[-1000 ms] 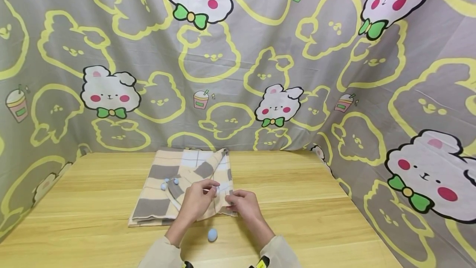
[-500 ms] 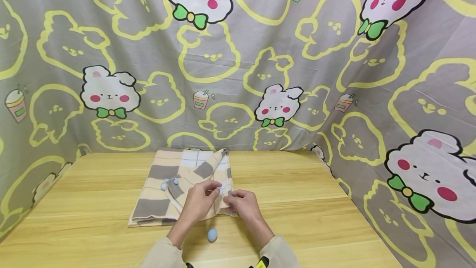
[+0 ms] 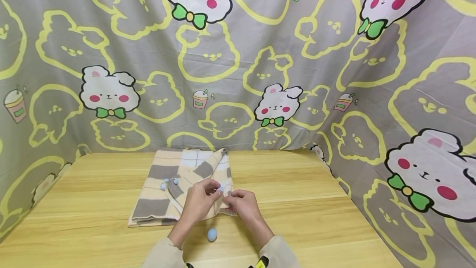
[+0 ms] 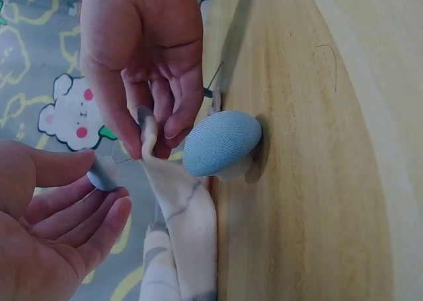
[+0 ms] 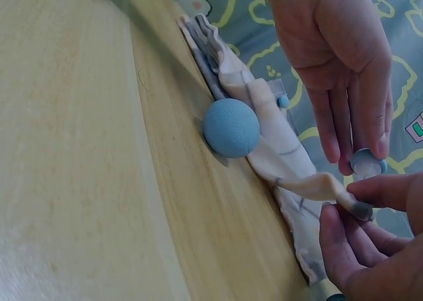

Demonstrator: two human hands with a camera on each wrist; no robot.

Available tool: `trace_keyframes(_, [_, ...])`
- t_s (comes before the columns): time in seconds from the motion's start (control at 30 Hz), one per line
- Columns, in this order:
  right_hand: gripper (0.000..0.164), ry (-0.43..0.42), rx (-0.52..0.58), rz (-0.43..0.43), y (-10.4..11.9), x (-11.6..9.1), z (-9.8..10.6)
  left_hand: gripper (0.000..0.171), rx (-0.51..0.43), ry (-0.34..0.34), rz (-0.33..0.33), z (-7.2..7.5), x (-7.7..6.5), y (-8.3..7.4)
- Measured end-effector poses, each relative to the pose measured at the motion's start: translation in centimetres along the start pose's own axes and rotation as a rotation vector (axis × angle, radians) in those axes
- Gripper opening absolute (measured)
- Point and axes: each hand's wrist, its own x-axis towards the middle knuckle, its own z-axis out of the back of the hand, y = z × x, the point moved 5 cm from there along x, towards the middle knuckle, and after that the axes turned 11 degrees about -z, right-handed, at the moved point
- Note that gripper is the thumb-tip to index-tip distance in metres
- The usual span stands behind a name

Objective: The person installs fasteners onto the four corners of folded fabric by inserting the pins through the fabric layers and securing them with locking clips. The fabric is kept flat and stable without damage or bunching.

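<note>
A plaid beige, grey and white blanket point(image 3: 151, 206) lies folded on the wooden table, its right part turned over in loose folds. My left hand point(image 3: 201, 199) pinches a blue-capped blanket pin point(image 4: 102, 174) between thumb and fingers; a thin needle points out of it toward the cloth. Close beside it, my right hand point(image 3: 244, 205) pinches the blanket's near right corner point(image 5: 317, 185), lifted in a narrow fold. The pin and the corner are apart. Another blue mushroom-shaped pin point(image 3: 212, 235) stands on the table between my forearms, in front of the blanket.
Several small blue caps point(image 3: 169, 183) sit on the left half of the blanket, near a dark fold. The wooden table point(image 3: 297, 202) stretches out to both sides. A patterned curtain point(image 3: 223, 82) closes off the back and sides.
My left hand has shifted slightly right and turned, bringing the blue pin into view nearer the corner. The right hand keeps its grip on the cloth, almost still.
</note>
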Motion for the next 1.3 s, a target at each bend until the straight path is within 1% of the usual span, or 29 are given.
trace_keyframes(0.2, [0.020, 0.001, -0.005, -0.005, 0.1, -0.3, 0.0, 0.011, 0.003, -0.003, -0.024, -0.2, 0.0, -0.2])
trace_keyframes(0.4, [0.022, 0.019, 0.015, -0.028, 0.2, -0.5, 0.0, 0.010, 0.019, -0.003, -0.025, -0.2, 0.0, -0.2])
trace_keyframes(0.6, [0.023, 0.057, 0.023, -0.043, 0.3, -0.5, -0.1, 0.011, 0.019, -0.019, -0.023, 0.0, 0.1, -0.1])
trace_keyframes(0.67, [0.021, 0.071, 0.018, -0.048, 0.3, -0.4, -0.2, 0.010, 0.015, -0.022, -0.020, 0.0, 0.0, -0.1])
trace_keyframes(0.77, [0.019, 0.097, 0.039, -0.067, 0.4, -0.4, -0.2, 0.008, 0.017, -0.021, -0.019, 0.0, 0.0, 0.0])
trace_keyframes(0.83, [0.021, 0.113, 0.074, -0.092, 0.4, -0.5, -0.3, 0.008, 0.016, -0.019, -0.021, -0.1, 0.0, 0.0])
trace_keyframes(0.93, [0.030, 0.133, 0.121, -0.123, 0.4, -0.6, -0.3, 0.007, 0.012, -0.023, -0.014, -0.2, 0.0, 0.0])
trace_keyframes(1.07, [0.051, 0.147, 0.113, -0.142, 0.5, -0.7, -0.3, 0.005, 0.009, -0.027, -0.006, -0.2, 0.0, -0.1])
trace_keyframes(1.13, [0.058, 0.152, 0.095, -0.144, 0.5, -0.8, -0.4, 0.005, 0.013, -0.025, -0.010, -0.2, 0.0, -0.1])
trace_keyframes(1.3, [0.055, 0.164, 0.071, -0.127, 0.5, -1.0, -0.4, 0.006, 0.014, -0.014, -0.017, -0.3, 0.0, -0.1])
